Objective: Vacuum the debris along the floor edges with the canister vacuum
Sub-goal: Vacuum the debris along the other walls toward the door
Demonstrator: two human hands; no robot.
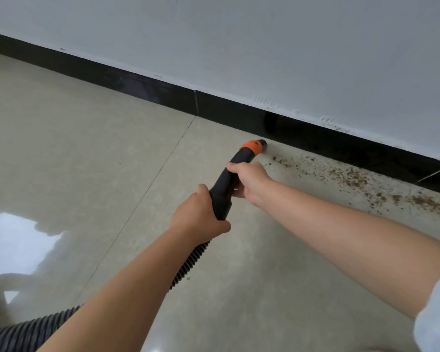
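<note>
A black vacuum handle with an orange collar points at the foot of the black skirting board. Its open tip sits at the floor edge. My right hand grips the handle high up, just behind the collar. My left hand grips the lower end where the ribbed black hose joins. Brown debris lies scattered along the edge to the right of the tip. The canister itself is out of view.
The hose trails back to the lower left corner. Beige floor tiles stretch to the left with a bright window glare at lower left. A pale wall rises above the skirting board.
</note>
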